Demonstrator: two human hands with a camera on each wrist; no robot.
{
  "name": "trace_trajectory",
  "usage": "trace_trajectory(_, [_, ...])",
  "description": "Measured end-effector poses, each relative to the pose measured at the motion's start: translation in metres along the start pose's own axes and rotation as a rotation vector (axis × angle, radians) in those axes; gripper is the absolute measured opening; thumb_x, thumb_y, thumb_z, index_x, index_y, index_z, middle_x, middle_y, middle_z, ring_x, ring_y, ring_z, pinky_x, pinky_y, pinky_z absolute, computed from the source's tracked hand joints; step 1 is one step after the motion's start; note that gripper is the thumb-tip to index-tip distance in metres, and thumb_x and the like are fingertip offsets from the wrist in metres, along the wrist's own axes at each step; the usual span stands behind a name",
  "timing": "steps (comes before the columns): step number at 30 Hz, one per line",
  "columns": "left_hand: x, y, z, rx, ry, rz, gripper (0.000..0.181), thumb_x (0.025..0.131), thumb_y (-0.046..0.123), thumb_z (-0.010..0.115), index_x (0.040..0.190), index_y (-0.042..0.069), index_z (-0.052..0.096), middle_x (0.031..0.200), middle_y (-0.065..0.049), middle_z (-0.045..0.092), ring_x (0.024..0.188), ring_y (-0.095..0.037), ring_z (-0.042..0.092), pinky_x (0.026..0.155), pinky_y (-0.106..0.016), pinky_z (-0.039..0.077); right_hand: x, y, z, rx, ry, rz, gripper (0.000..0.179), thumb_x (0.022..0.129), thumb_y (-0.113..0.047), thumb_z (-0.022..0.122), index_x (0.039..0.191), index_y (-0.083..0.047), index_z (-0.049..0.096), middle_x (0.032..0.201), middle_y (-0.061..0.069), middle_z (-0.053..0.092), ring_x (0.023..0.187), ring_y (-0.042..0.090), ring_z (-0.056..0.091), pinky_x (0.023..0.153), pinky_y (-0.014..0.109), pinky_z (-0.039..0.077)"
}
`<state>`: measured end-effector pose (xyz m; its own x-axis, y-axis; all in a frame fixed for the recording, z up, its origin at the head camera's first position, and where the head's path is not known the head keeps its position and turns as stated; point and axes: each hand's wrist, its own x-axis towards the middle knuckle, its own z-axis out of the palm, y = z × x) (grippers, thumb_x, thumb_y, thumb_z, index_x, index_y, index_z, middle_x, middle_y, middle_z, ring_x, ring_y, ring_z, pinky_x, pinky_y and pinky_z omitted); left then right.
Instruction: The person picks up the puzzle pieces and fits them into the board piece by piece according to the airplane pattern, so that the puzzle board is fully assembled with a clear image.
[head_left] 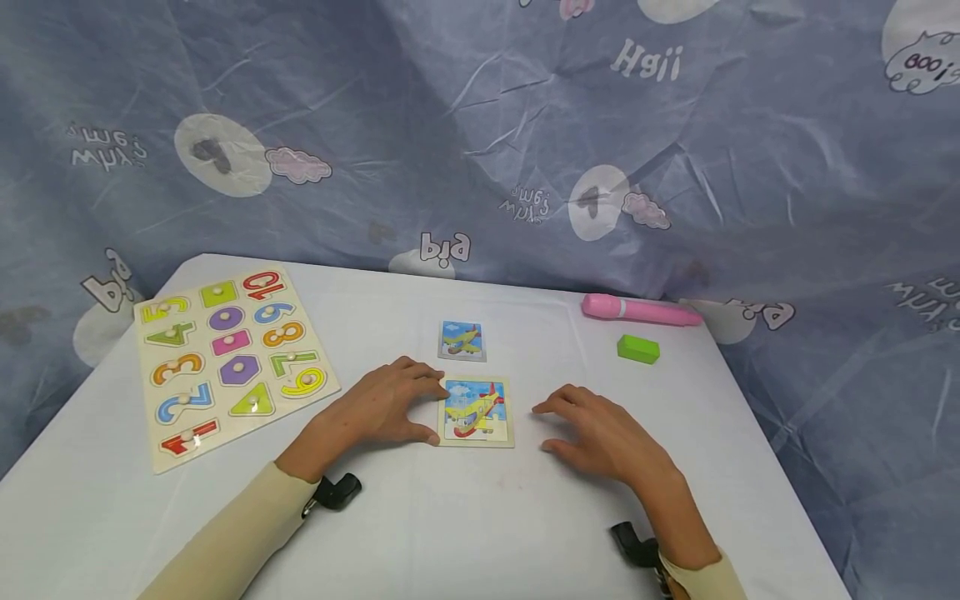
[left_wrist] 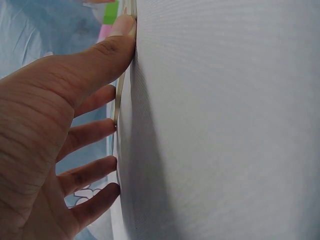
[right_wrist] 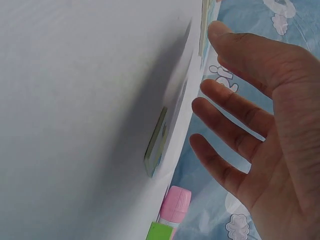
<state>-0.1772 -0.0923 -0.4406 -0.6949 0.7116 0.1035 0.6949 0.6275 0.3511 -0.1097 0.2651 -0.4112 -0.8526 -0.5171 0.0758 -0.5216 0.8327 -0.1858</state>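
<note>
A small airplane jigsaw board [head_left: 476, 412] lies flat at the table's middle. My left hand [head_left: 429, 408] rests at the board's left edge, with thumb and forefinger touching that edge; in the left wrist view the left hand [left_wrist: 107, 95] has its thumb against the board's rim [left_wrist: 120, 87] and its other fingers spread on the cloth. To the board's right, my right hand [head_left: 551, 425] hovers low with relaxed fingers, a short gap away and holding nothing. The right wrist view shows the right hand [right_wrist: 205, 92] with fingers spread, apart from the table.
A small airplane picture tile [head_left: 462, 340] lies just beyond the board. A number peg puzzle [head_left: 232, 358] sits at the far left. A pink marker [head_left: 637, 310] and a green block [head_left: 638, 349] lie at the back right. A white cloth covers the table [head_left: 480, 517].
</note>
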Motion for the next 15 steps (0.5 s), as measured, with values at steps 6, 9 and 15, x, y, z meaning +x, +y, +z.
trace_trajectory(6, [0.000, 0.000, -0.001, 0.004, -0.010, -0.009, 0.069, 0.081, 0.054, 0.092, 0.138, 0.020, 0.074, 0.153, -0.004, 0.062, 0.140, -0.029, 0.054, 0.111, -0.052, 0.051, -0.004, 0.003, 0.000, -0.005, -0.016, 0.034, 0.048, 0.088, -0.028, 0.091, 0.133, -0.020, 0.075, 0.126, -0.003, 0.069, 0.112, 0.020, 0.069, 0.094, 0.045, 0.059])
trace_trajectory(9, [0.000, 0.000, -0.002, 0.006, -0.011, -0.010, 0.069, 0.081, 0.054, 0.093, 0.138, 0.020, 0.074, 0.153, -0.004, 0.062, 0.140, -0.030, 0.054, 0.110, -0.052, 0.051, -0.006, 0.004, 0.000, -0.008, -0.023, 0.058, 0.049, 0.088, -0.027, 0.091, 0.133, -0.020, 0.075, 0.126, -0.003, 0.069, 0.113, 0.020, 0.069, 0.095, 0.046, 0.059])
trace_trajectory(15, [0.000, 0.000, -0.002, -0.001, -0.017, -0.010, 0.069, 0.081, 0.053, 0.093, 0.138, 0.020, 0.074, 0.154, -0.005, 0.062, 0.139, -0.030, 0.054, 0.110, -0.053, 0.051, -0.012, 0.010, 0.000, -0.006, -0.031, 0.096, 0.048, 0.088, -0.026, 0.091, 0.133, -0.020, 0.075, 0.126, -0.003, 0.070, 0.114, 0.022, 0.069, 0.096, 0.047, 0.059])
